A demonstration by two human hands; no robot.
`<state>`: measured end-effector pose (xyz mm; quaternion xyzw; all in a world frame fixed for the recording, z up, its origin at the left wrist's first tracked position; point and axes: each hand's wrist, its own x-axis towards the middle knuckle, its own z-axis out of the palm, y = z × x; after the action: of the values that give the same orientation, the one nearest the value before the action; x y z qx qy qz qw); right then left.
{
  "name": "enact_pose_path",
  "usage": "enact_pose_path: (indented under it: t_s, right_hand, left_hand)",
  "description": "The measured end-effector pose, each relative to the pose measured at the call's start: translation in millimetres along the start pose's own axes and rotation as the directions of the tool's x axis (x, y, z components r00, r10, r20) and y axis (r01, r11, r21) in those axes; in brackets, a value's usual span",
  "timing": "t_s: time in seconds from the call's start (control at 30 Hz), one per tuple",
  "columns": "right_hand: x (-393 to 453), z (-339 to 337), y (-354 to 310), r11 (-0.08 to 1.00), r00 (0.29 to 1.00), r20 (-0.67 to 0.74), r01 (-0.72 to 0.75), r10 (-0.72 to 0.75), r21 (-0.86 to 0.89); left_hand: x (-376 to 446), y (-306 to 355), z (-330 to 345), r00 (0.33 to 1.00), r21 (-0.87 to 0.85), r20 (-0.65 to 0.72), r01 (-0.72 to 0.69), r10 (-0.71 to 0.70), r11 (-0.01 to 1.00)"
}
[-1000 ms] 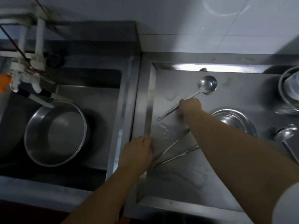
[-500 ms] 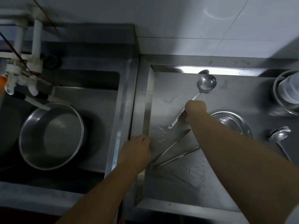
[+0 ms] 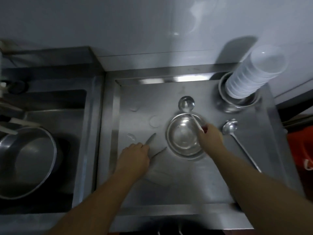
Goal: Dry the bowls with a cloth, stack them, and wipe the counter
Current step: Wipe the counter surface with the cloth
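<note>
Fingers, right: the right hand point(image 3: 210, 139) pinches the thin handle of a long steel ladle point(image 3: 186, 104), its fingers point(image 3: 203, 130) curled round it over the bowl's 2 o'clock edge.
Fingers, left: the left hand point(image 3: 133, 156) lies knuckles up on the wet steel worktop point(image 3: 194, 187); its fingertips cover the near ends of two slim steel handles point(image 3: 150, 139), and whether they grip or only press cannot be told.
Bowl: a shallow round steel bowl point(image 3: 183, 136) sits mid-worktop, the ladle's cup just past its 12 o'clock rim.
Other bowls: a tall stack of translucent plastic bowls point(image 3: 254, 73) leans in a steel pot point(image 3: 237, 102) at 2 o'clock.
Cloth: none in view.
Done: judged nothing; water rings show at 10 o'clock.
Left: drying, stacking, wiping; utensils likely need clearing first.
</note>
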<state>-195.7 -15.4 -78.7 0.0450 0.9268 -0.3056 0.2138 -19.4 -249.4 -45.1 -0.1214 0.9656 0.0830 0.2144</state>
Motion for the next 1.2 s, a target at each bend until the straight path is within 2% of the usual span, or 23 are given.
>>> enact_pose_path:
  t_s: [0.17,0.33,0.47,0.9,1.03,1.2]
  right_hand:
    - [-22,-57,89,0.997,0.997,-0.065,0.04,-0.044,-0.063]
    - [-34,-99,157,0.985,0.993,-0.028,0.106,-0.111,-0.137]
    - [-29,-111,192,0.988,0.996,-0.012,0.084,-0.086,-0.129]
    - [4,-97,217,0.97,0.985,-0.064,0.147,-0.162,-0.195]
    - [6,-100,215,0.947,0.982,-0.079,0.141,-0.17,-0.289]
    - [8,-102,209,0.941,0.996,-0.052,0.047,-0.068,-0.336]
  left_hand:
    - [4,63,3,0.999,-0.017,-0.015,-0.047,0.047,0.999]
    - [7,112,11,0.995,0.023,0.02,-0.097,0.096,0.995]
    - [6,141,16,0.993,0.021,0.021,-0.113,0.113,0.993]
    - [-18,166,35,0.996,0.033,0.08,-0.044,0.041,0.998]
    - [-27,167,44,0.995,0.02,0.094,-0.022,0.02,1.0]
    - [-36,165,49,0.995,0.026,0.103,0.003,-0.006,1.0]
